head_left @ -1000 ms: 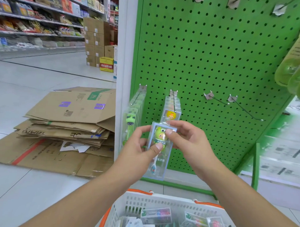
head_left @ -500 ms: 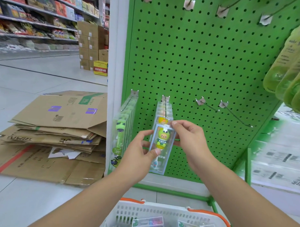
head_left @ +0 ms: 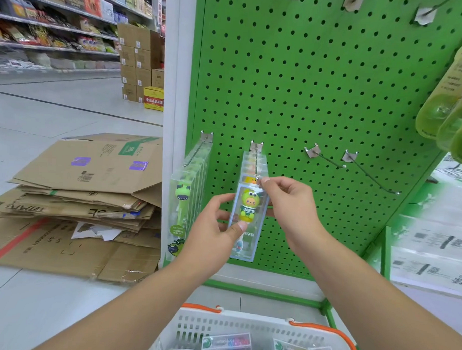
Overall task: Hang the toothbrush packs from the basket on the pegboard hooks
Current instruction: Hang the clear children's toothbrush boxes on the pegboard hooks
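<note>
A clear toothbrush pack [head_left: 247, 214] with a green cartoon figure is held upright in front of the green pegboard [head_left: 319, 86]. My left hand [head_left: 212, 231] grips its lower left side, thumb on the front. My right hand [head_left: 289, 205] pinches its top right corner at the tip of the second hook [head_left: 256, 160], which carries several packs. The leftmost hook [head_left: 199, 150] also bears a row of packs [head_left: 187, 199]. The white basket [head_left: 235, 329] with orange handles sits below, holding more packs.
Two bare hooks [head_left: 327, 158] [head_left: 371, 174] stick out to the right of the filled ones. Green bottles [head_left: 452, 98] hang at the right edge. Flattened cardboard boxes [head_left: 80, 195] lie on the floor to the left. Stocked shelves [head_left: 54, 27] run along the far aisle.
Both hands have carried the pack up and toward the pegboard, from chest height to the tip of the second hook. The view has tilted upward a little.
</note>
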